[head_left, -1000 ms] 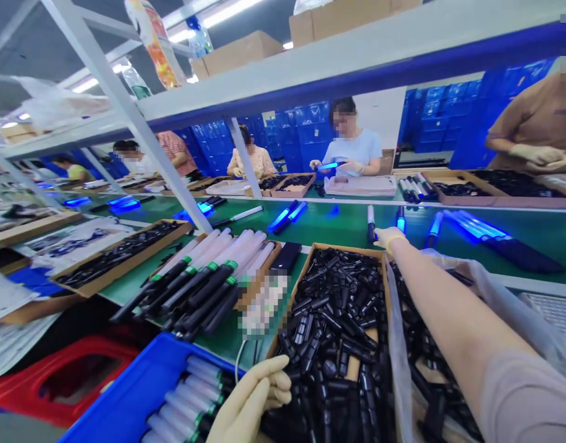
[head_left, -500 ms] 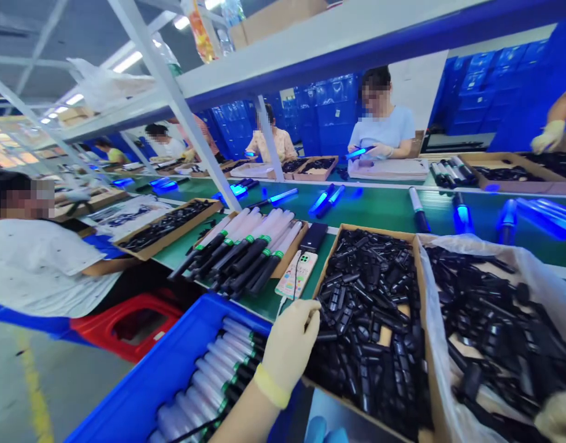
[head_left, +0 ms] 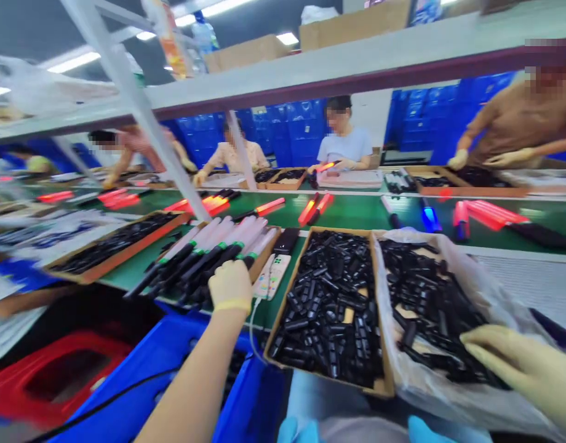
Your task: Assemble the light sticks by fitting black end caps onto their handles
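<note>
My left hand (head_left: 230,284), in a pale glove, reaches onto the near ends of a pile of light sticks (head_left: 204,255) with clear tubes and black handles. Its fingers are hidden behind the back of the hand, so its grip does not show. On the right, my gloved right hand (head_left: 509,354) rests over black parts (head_left: 430,295) in a box lined with clear plastic. Its fingers are bent downward, and whether they hold a part is hidden. Between my hands lies a cardboard box of small black parts (head_left: 329,295).
A phone (head_left: 271,277) with a white cable lies beside the pile. Below is a blue bin (head_left: 158,369), near a red stool (head_left: 56,375). Glowing red sticks (head_left: 315,209) lie on the green belt (head_left: 357,212). Several people work across it; a slanted post (head_left: 149,129) stands left.
My left hand has moved from the parts box edge to the light stick pile. My right hand has come further into view. The view has turned right, and most glowing sticks changed from blue to red.
</note>
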{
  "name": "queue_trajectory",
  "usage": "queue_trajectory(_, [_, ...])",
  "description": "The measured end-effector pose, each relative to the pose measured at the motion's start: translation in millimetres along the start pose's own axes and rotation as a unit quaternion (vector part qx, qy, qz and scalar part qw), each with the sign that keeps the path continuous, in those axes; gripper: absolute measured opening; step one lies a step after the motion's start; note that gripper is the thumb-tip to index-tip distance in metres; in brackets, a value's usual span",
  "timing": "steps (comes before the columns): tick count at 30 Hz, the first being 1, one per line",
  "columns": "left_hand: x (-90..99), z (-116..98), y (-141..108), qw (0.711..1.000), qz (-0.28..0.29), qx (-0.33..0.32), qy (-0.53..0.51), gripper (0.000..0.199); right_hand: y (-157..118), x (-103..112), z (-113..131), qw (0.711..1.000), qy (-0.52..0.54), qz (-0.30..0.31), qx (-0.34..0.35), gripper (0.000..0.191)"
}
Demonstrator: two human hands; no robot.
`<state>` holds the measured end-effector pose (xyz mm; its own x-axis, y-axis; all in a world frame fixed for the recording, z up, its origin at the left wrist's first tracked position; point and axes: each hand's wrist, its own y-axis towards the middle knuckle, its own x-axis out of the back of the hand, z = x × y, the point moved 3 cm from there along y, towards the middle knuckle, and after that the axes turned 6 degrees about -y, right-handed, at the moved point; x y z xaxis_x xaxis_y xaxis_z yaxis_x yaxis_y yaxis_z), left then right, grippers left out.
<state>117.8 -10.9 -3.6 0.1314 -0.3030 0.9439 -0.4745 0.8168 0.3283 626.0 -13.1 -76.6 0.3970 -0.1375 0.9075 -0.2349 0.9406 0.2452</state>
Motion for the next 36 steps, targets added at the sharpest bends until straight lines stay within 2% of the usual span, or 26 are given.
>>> queue_trajectory(3, [15.4, -16, -5, 0.999, -0.035, -0.003, -0.033, 0.041, -8, 32, -26, 0.989, -0.03, 0.025, -0.144, 0.03])
queue_trajectory(4, [19.0, -24, -9, 0.994, -0.047, -0.012, -0.102, 0.046, -13, 40, -32, 0.981, -0.044, 0.022, -0.187, 0.032])
queue_trajectory(5, [20.8, -33, -13, 0.979, -0.05, -0.033, -0.193, 0.048, -18, 45, -36, 0.977, -0.051, 0.022, -0.206, 0.034])
queue_trajectory(7, [19.7, -59, -28, 0.926, -0.017, -0.08, -0.368, 0.047, -27, 46, -39, 0.983, -0.036, 0.046, -0.175, 0.035])
queue_trajectory(9, [12.5, -89, -49, 0.853, 0.09, -0.087, -0.507, 0.042, -30, 44, -45, 0.989, -0.029, 0.059, -0.132, 0.037])
queue_trajectory(10, [6.6, -106, -62, 0.785, 0.186, -0.057, -0.588, 0.041, -28, 46, -52, 0.989, -0.05, 0.053, -0.13, 0.037])
queue_trajectory(11, [1.4, -122, -75, 0.706, 0.276, -0.01, -0.652, 0.041, -25, 48, -62, 0.985, -0.083, 0.042, -0.144, 0.037])
queue_trajectory(12, [-2.4, -138, -88, 0.629, 0.352, 0.038, -0.692, 0.04, -19, 51, -75, 0.978, -0.123, 0.031, -0.167, 0.036])
queue_trajectory(13, [-4.3, -152, -100, 0.563, 0.405, 0.078, -0.716, 0.039, -12, 54, -89, 0.969, -0.157, 0.025, -0.189, 0.034])
queue_trajectory(14, [-5.0, -164, -110, 0.522, 0.436, 0.105, -0.725, 0.038, -4, 55, -102, 0.962, -0.182, 0.024, -0.203, 0.031])
queue_trajectory(15, [-4.7, -174, -117, 0.498, 0.456, 0.117, -0.729, 0.037, 5, 55, -114, 0.958, -0.195, 0.029, -0.208, 0.028])
queue_trajectory(17, [-2.3, -189, -127, 0.478, 0.473, 0.105, -0.733, 0.035, 22, 51, -132, 0.956, -0.21, 0.044, -0.202, 0.023])
queue_trajectory(20, [3.6, -203, -132, 0.47, 0.491, 0.049, -0.732, 0.036, 39, 40, -141, 0.953, -0.23, 0.064, -0.185, 0.018])
queue_trajectory(22, [7.6, -207, -133, 0.477, 0.495, 0.019, -0.727, 0.038, 42, 35, -142, 0.952, -0.235, 0.073, -0.18, 0.015])
queue_trajectory(25, [11.6, -212, -133, 0.498, 0.492, -0.008, -0.714, 0.04, 41, 36, -141, 0.955, -0.225, 0.072, -0.177, 0.021])
queue_trajectory(27, [12.6, -216, -133, 0.5, 0.49, -0.009, -0.714, 0.04, 40, 39, -142, 0.958, -0.208, 0.065, -0.184, 0.024])
queue_trajectory(33, [12.8, -234, -137, 0.469, 0.497, 0.027, -0.729, 0.039, 34, 60, -149, 0.965, -0.138, 0.041, -0.219, 0.026])
queue_trajectory(36, [14.1, -239, -142, 0.467, 0.492, 0.046, -0.733, 0.041, 26, 80, -136, 0.961, -0.108, 0.003, -0.253, 0.026])
